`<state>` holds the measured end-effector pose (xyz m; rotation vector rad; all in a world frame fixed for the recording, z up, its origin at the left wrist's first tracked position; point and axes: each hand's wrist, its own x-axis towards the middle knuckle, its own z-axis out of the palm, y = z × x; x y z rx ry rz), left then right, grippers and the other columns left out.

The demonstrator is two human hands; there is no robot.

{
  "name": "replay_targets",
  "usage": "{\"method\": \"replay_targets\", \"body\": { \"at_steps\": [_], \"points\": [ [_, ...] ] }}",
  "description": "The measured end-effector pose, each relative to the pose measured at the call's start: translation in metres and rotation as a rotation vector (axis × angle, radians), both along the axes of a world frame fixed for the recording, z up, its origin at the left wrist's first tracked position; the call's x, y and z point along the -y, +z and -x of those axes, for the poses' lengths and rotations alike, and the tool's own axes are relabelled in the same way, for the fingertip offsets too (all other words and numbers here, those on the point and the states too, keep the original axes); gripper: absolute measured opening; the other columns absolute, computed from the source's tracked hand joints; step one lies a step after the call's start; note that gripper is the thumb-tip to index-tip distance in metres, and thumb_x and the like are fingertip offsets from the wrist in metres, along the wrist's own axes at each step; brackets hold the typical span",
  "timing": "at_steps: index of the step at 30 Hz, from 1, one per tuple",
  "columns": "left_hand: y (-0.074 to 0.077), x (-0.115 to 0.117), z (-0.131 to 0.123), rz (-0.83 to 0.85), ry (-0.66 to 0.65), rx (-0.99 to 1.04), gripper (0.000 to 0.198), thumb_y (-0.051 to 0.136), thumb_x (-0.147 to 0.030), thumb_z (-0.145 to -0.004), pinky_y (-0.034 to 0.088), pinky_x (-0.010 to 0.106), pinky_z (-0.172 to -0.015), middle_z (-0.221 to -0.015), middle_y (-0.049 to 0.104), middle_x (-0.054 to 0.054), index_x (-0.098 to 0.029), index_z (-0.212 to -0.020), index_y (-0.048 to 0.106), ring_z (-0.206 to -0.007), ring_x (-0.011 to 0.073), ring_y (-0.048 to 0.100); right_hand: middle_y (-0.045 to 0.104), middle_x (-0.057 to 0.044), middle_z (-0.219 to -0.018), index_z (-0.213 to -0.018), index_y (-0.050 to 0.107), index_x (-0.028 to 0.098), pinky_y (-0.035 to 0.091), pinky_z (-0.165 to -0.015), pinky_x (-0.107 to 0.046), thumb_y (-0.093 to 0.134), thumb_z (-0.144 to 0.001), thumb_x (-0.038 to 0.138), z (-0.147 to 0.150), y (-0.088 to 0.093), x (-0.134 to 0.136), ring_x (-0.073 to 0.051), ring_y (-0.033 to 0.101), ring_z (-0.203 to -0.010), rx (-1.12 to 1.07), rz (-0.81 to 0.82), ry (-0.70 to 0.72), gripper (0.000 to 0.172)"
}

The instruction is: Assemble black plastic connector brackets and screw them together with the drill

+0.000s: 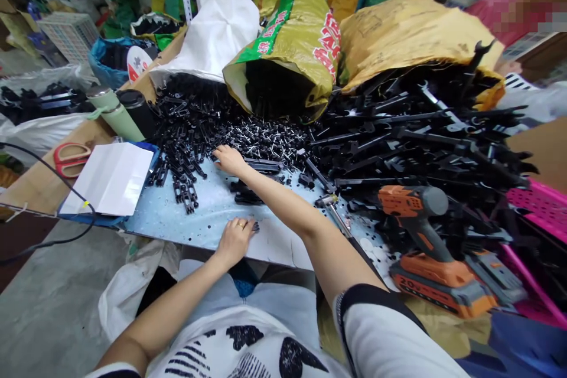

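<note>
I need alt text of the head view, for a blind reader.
A person's right hand reaches to heaped small black parts on a blue work surface; the left hand rests near its front edge. Sacks lie behind; an orange power tool stands at right.

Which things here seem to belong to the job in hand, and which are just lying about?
Likely the job's: small black parts and silvery pieces near the right fingers; perhaps the hammer.

Seemingly just lying about: green flask, red-handled scissors, white paper.
</note>
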<state>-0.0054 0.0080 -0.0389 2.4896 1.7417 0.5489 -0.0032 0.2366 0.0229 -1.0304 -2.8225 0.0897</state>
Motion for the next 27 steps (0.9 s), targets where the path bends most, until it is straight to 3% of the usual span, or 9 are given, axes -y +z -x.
{"method": "replay_targets", "body": {
  "at_steps": [3, 9, 13, 18, 23, 27],
  "points": [
    [0.002, 0.000, 0.001, 0.001, -0.007, 0.017, 0.029, 0.045, -0.022, -0.092, 0.046, 0.036, -0.074, -0.096, 0.061, 0.010, -0.013, -0.119, 0.053, -0.088, 0.0229, 0.055, 0.047, -0.014, -0.123, -0.121, 0.049, 0.014, 0.038, -0.088, -0.038, 0.048, -0.091, 0.030, -0.001, 0.000, -0.032, -0.027, 0.039, -0.110, -0.048, -0.067, -0.093, 0.034],
    [0.002, -0.001, -0.001, 0.001, -0.013, 0.049, 0.030, 0.046, -0.022, -0.091, 0.046, 0.037, -0.073, -0.095, 0.060, 0.010, -0.012, -0.119, 0.051, -0.087, 0.0230, 0.055, 0.043, -0.021, -0.122, -0.118, 0.048, 0.006, 0.037, -0.087, -0.043, 0.045, -0.092, 0.031, -0.047, 0.018, -0.137, -0.031, 0.035, -0.113, -0.171, -0.150, -0.678, 0.036],
    [0.002, -0.002, -0.001, 0.010, -0.012, 0.047, 0.029, 0.044, -0.022, -0.092, 0.047, 0.037, -0.073, -0.095, 0.060, 0.010, -0.012, -0.118, 0.051, -0.087, 0.0226, 0.055, 0.041, -0.020, -0.123, -0.105, 0.057, 0.007, 0.038, -0.088, -0.045, 0.053, -0.086, 0.031, -0.066, 0.016, -0.184, -0.032, 0.034, -0.114, -0.227, -0.070, -0.837, 0.031],
    [0.005, -0.002, -0.001, 0.012, -0.004, 0.050, 0.029, 0.044, -0.022, -0.092, 0.047, 0.037, -0.072, -0.095, 0.060, 0.011, -0.014, -0.119, 0.051, -0.088, 0.0228, 0.056, 0.047, -0.016, -0.116, -0.098, 0.060, 0.012, 0.039, -0.088, -0.040, 0.045, -0.086, 0.020, -0.082, 0.007, -0.187, -0.028, 0.039, -0.109, -0.354, 0.024, -0.857, 0.021],
    [0.006, 0.000, -0.003, -0.002, 0.007, 0.045, 0.028, 0.045, -0.022, -0.091, 0.048, 0.037, -0.072, -0.095, 0.061, 0.010, -0.013, -0.117, 0.052, -0.087, 0.0229, 0.056, 0.048, -0.015, -0.116, -0.108, 0.057, 0.013, 0.037, -0.089, -0.042, 0.050, -0.087, 0.033, -0.085, 0.009, -0.171, -0.029, 0.038, -0.110, -0.293, -0.025, -0.734, 0.029],
    [0.007, -0.001, -0.004, 0.006, 0.017, 0.044, 0.028, 0.045, -0.022, -0.091, 0.049, 0.037, -0.072, -0.095, 0.060, 0.010, -0.015, -0.117, 0.052, -0.086, 0.0226, 0.055, 0.047, -0.020, -0.119, -0.105, 0.059, 0.007, 0.037, -0.088, -0.043, 0.049, -0.088, 0.033, -0.070, 0.014, -0.178, -0.031, 0.037, -0.113, -0.240, -0.073, -0.722, 0.032]
  ]
}}
